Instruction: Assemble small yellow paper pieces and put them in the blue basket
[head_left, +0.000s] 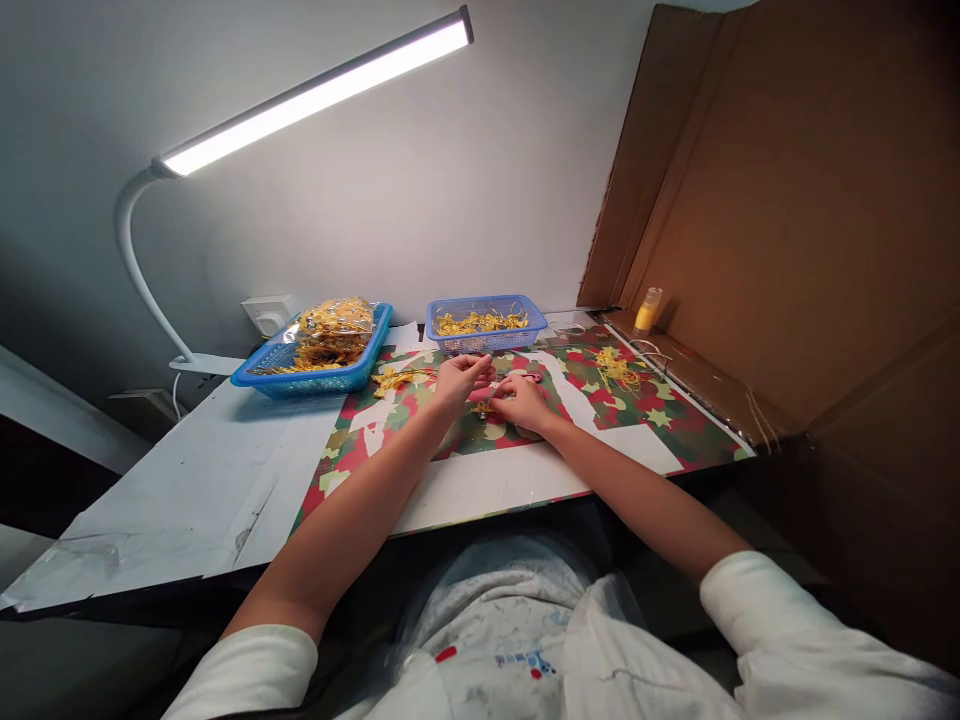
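Note:
My left hand (461,380) is raised over the patterned sheet, thumb and forefinger pinched together. What lies between those fingertips is too small to make out. Close beside it, my right hand (523,404) has its fingers closed at a small gold-yellow piece (481,408) just above the sheet. Left of the hands lies a loose cluster of gold-yellow leafy pieces (394,380). Behind them, a blue-violet basket (487,341) holds many thin gold-yellow pieces. A pinkish-red object (532,378), partly hidden, lies behind my right hand.
A larger blue basket (315,382) with gold pieces and a clear plastic bag (337,318) stands at left. Tangled yellow strands (619,370) lie at right. A small yellow bottle (646,312) stands by the cardboard wall (787,200). A lit lamp (315,95) hangs above.

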